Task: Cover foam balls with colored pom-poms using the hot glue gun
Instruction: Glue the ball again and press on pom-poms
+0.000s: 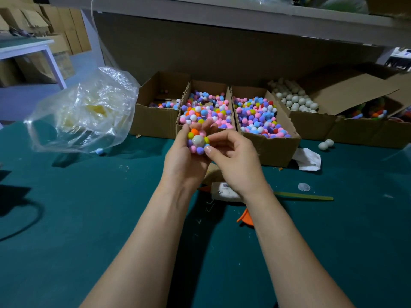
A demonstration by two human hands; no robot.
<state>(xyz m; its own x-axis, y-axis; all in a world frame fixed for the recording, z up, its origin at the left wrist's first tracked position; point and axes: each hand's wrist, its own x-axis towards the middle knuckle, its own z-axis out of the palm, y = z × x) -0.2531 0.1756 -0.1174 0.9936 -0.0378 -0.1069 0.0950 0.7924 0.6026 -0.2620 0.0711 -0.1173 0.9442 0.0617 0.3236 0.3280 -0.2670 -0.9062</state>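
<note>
My left hand (pixel 181 161) grips a foam ball (pixel 198 140) above the green table. Coloured pom-poms ring the ball, and a bare white patch faces me. My right hand (pixel 233 158) touches the ball's right side, its thumb on a purple pom-pom at the lower edge and a fingertip by a yellow one. The glue gun (pixel 224 192), white with orange parts, lies on the table under my right wrist and is mostly hidden. Cardboard boxes of loose pom-poms (pixel 206 112) (pixel 259 118) stand just behind my hands.
A box of bare foam balls (pixel 295 100) stands at the back right, with two loose balls (pixel 325 144) and a crumpled tissue (pixel 308 158) before it. A clear plastic bag (pixel 84 112) lies left. A green stick (pixel 304 196) lies right of the gun.
</note>
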